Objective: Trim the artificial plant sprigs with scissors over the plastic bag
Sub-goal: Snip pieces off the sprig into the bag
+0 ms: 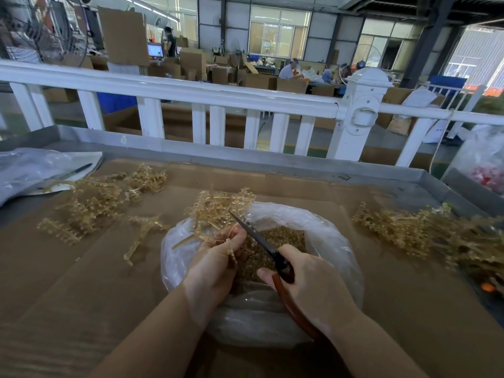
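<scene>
A clear plastic bag [331, 236] lies open on the cardboard-covered table, with small tan clippings [283, 237] heaped inside. My left hand [218, 257] grips a pale gold plastic sprig [218, 205] over the bag's left rim; its branches fan up and away from me. My right hand [311, 285] holds scissors [261, 241] by their reddish-brown handles. The dark blades point up and left, their tips at the sprig just above my left fingers.
More gold sprigs lie scattered at the left [92, 200] and piled at the right [425, 236]. A folded plastic sheet [35, 170] sits at the far left. The metal table rim [300, 165] and a white railing [218, 96] bound the far side.
</scene>
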The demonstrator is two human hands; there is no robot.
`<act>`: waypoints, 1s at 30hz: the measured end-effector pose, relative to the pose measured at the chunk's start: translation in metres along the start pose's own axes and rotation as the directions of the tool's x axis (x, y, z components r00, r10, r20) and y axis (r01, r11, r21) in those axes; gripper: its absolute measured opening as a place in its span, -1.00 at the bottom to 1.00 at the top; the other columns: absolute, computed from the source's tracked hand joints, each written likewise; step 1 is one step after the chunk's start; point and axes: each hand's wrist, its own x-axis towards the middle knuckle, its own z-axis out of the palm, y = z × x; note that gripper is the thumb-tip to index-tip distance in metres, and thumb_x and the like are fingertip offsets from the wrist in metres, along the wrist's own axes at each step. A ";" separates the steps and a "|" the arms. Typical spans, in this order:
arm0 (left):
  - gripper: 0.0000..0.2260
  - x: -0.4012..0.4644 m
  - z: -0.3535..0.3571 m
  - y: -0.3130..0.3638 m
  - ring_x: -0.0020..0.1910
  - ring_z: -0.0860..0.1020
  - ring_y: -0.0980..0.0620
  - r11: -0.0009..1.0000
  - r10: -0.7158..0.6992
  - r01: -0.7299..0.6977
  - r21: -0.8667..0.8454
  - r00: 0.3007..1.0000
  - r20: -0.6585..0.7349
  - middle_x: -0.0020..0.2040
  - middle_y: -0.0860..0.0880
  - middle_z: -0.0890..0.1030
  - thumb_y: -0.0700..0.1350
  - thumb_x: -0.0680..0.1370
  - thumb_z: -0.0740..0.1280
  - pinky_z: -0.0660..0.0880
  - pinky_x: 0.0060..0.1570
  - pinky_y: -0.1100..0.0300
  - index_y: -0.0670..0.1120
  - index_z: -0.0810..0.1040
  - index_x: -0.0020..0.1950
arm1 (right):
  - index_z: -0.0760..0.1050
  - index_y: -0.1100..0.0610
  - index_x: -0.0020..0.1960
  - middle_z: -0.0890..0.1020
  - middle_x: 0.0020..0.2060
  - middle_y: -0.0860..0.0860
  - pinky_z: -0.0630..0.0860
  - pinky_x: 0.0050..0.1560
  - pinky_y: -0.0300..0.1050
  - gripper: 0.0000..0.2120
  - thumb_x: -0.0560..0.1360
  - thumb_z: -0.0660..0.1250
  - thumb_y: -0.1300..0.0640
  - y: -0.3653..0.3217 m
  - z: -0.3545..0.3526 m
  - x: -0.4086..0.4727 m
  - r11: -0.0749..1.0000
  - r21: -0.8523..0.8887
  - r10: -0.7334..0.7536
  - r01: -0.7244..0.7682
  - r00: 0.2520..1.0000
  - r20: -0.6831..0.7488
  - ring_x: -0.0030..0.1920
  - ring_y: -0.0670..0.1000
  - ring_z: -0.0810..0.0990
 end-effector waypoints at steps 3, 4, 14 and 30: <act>-0.90 0.000 0.000 0.000 -0.31 0.56 0.05 1.000 0.016 -0.016 0.003 1.000 -0.007 -0.34 -0.01 0.59 -0.26 0.32 0.38 0.51 -0.27 0.22 -0.15 0.55 -0.18 | 0.34 -0.09 -0.14 0.45 -0.39 -0.17 0.34 -0.34 -0.37 -0.68 0.46 0.16 -0.34 0.000 0.000 0.000 1.000 -0.003 -0.001 0.001 1.000 -0.002 -0.31 -0.18 0.47; -0.90 0.000 0.000 0.000 -0.30 0.54 0.05 1.000 0.021 -0.021 0.012 1.000 -0.010 -0.35 -0.01 0.59 -0.26 0.32 0.38 0.49 -0.24 0.21 -0.15 0.55 -0.19 | 0.33 -0.10 -0.13 0.45 -0.38 -0.17 0.33 -0.32 -0.36 -0.69 0.46 0.17 -0.34 -0.001 0.000 0.001 1.000 0.005 0.004 -0.004 1.000 0.000 -0.29 -0.17 0.48; -0.92 -0.007 0.001 0.000 -0.38 0.61 0.03 0.994 0.028 -0.038 0.098 0.995 0.094 -0.36 -0.09 0.61 -0.27 0.34 0.32 0.55 -0.39 0.25 -0.23 0.49 -0.19 | 0.27 -0.10 -0.15 0.46 -0.28 -0.11 0.29 -0.20 -0.23 -0.70 0.48 0.20 -0.31 -0.006 0.002 0.005 0.996 0.084 0.035 -0.039 0.998 0.051 -0.15 -0.08 0.47; -0.63 -0.006 0.000 0.001 -0.03 0.56 -0.18 0.999 -0.022 0.019 0.051 0.998 0.064 0.00 -0.27 0.57 -0.24 0.40 0.31 0.49 0.10 -0.02 -0.33 0.48 0.18 | 0.26 -0.10 -0.30 0.40 -0.48 -0.17 0.30 -0.39 -0.36 -0.65 0.44 0.23 -0.33 -0.004 0.006 0.005 0.996 0.084 0.046 -0.043 0.998 -0.032 -0.44 -0.20 0.42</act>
